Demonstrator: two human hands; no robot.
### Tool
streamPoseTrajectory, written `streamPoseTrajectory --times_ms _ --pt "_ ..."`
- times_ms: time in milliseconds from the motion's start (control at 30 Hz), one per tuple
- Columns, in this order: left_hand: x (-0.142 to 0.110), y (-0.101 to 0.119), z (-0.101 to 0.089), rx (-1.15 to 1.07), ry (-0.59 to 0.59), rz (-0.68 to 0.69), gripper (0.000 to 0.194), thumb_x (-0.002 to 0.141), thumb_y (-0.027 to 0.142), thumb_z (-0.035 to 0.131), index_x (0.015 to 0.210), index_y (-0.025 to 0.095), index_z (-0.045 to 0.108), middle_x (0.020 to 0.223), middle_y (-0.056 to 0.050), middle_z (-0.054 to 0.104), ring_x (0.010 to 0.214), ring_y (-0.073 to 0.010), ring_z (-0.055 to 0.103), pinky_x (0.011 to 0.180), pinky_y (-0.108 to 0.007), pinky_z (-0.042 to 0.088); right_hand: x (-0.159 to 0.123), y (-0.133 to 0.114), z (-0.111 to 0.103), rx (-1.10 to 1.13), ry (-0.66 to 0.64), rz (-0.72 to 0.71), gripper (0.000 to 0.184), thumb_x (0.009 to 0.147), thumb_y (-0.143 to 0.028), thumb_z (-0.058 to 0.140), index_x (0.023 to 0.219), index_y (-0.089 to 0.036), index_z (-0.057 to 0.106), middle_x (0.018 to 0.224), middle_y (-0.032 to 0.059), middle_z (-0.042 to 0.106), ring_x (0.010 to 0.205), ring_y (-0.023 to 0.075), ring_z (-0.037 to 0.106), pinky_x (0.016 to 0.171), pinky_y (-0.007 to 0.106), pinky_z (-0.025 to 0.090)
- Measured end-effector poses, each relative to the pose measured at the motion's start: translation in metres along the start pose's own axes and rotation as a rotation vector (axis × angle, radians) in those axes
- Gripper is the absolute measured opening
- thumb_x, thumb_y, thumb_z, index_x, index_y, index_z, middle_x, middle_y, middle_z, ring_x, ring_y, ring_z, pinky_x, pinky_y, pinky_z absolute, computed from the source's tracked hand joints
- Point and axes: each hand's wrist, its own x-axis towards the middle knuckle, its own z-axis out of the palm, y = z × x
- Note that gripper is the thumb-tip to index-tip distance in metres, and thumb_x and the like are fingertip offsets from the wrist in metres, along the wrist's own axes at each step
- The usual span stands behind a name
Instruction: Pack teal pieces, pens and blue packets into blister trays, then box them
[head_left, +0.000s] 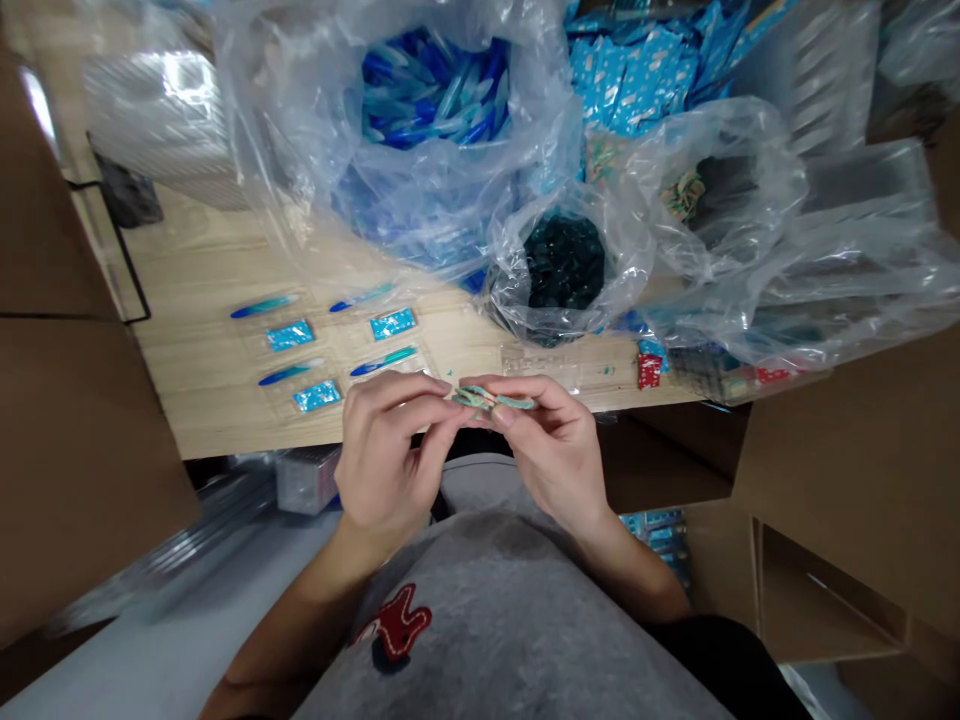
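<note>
Okay, on my feed the left hand and the right hand are close together in front of the chest, fingers curled, each pinching one end of a twisted teal strip between thumb and fingertips. The strip's long axis runs roughly side to side, tipped very slightly, one end pointing into each hand. It sits between the hands, just over the front edge of the table.

Nearest to me, a grey shirt with a red patch fills the bottom of the view. Going out, the light wood table carries slim blue sticks and small blue packets in rows on a clear plastic sheet, the sticks' darker tips pointing left. A red packet lies further along the table's edge.

Farther back, there's a small clear bag of dark contents, another clear bag beside it, a big clear bag heaped with blue sticks, and a pile of blue printed packets. Cardboard boxes stand along the left, more cardboard boxes along the right.
</note>
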Motion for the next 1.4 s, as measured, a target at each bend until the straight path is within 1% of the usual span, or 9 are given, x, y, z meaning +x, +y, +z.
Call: streamPoseTrajectory --times_ms 300,433,600,733,833,967,1100,1300,1400 --pt "0.004 0.001 0.004 -0.005 -0.061 0.004 0.018 0.082 0.012 0.068 0.094 0.023 0.060 0.088 0.000 0.065 0.084 -0.0142 0.062 0.077 -0.030 0.051 0.001 -0.002 -0.002 0.093 -0.001 0.028 0.010 0.076 -0.028 0.076 0.086 -0.028 0.072 0.095 -0.0038 0.076 0.089 0.0143 0.072 0.084 0.035 0.062" --pt "0.005 0.003 0.006 -0.180 -0.027 -0.091 0.018 0.082 0.012 0.067 0.093 0.024 0.061 0.089 0.000 0.063 0.085 -0.0149 0.062 0.076 -0.032 0.051 0.002 -0.002 -0.004 0.120 0.025 0.037 0.011 0.073 -0.029 0.078 0.083 -0.029 0.073 0.090 -0.0047 0.077 0.083 0.0140 0.072 0.083 0.035 0.062" --pt "0.007 0.005 0.007 -0.353 -0.059 -0.218 0.015 0.085 0.013 0.064 0.093 0.025 0.062 0.086 0.001 0.062 0.084 -0.0143 0.060 0.076 -0.031 0.051 -0.001 -0.003 -0.007 0.052 -0.040 0.006 0.011 0.076 -0.028 0.075 0.088 -0.030 0.074 0.100 -0.0030 0.076 0.098 0.0169 0.071 0.089 0.038 0.060" --pt "0.006 0.003 0.007 -0.289 -0.084 -0.177 0.022 0.086 0.015 0.063 0.105 0.027 0.064 0.093 0.000 0.064 0.090 -0.0144 0.061 0.080 -0.031 0.051 -0.004 -0.006 -0.008 0.025 -0.096 -0.019 0.013 0.082 -0.026 0.071 0.092 -0.034 0.074 0.104 -0.0052 0.074 0.101 0.0145 0.069 0.092 0.036 0.059" --pt "0.008 0.000 0.004 -0.268 -0.100 -0.157 0.019 0.086 0.016 0.063 0.102 0.026 0.065 0.095 -0.001 0.063 0.091 -0.0142 0.061 0.082 -0.031 0.051 -0.006 -0.006 -0.008 0.036 -0.148 -0.023 0.014 0.088 -0.029 0.064 0.095 -0.035 0.074 0.111 -0.0049 0.071 0.100 0.0144 0.068 0.090 0.036 0.060" --pt "0.010 -0.002 0.001 -0.427 -0.140 -0.248 0.009 0.089 0.024 0.061 0.097 0.027 0.065 0.090 0.000 0.062 0.089 -0.0144 0.060 0.080 -0.031 0.051 -0.006 -0.001 -0.010 -0.036 -0.094 -0.054 0.017 0.087 -0.033 0.064 0.101 -0.034 0.073 0.105 -0.0032 0.071 0.083 0.0118 0.067 0.078 0.031 0.060" --pt "0.007 0.001 0.003 -0.549 -0.186 -0.342 0.007 0.089 0.029 0.061 0.093 0.027 0.066 0.089 -0.001 0.062 0.089 -0.0150 0.061 0.079 -0.031 0.053 -0.004 0.003 -0.009 -0.146 -0.024 -0.089 0.018 0.085 -0.037 0.067 0.101 -0.033 0.073 0.093 -0.0026 0.070 0.055 0.0064 0.055 0.058 0.026 0.053" --pt "0.000 0.006 0.011 -0.582 -0.138 -0.484 0.005 0.087 0.031 0.064 0.090 0.027 0.065 0.093 -0.002 0.062 0.090 -0.0139 0.062 0.081 -0.029 0.055 -0.005 -0.003 -0.007 -0.277 -0.097 -0.109 0.025 0.092 -0.030 0.057 0.113 -0.035 0.069 0.110 -0.0001 0.064 0.070 0.0087 0.058 0.067 0.026 0.056" --pt "-0.001 0.008 0.012 -0.619 -0.111 -0.530 0.006 0.087 0.031 0.063 0.091 0.027 0.065 0.093 -0.001 0.061 0.075 -0.0104 0.060 0.067 -0.024 0.055 -0.006 -0.007 -0.008 -0.368 -0.172 -0.124 0.028 0.094 -0.029 0.052 0.118 -0.035 0.066 0.116 0.0007 0.062 0.068 0.0079 0.057 0.068 0.027 0.057"
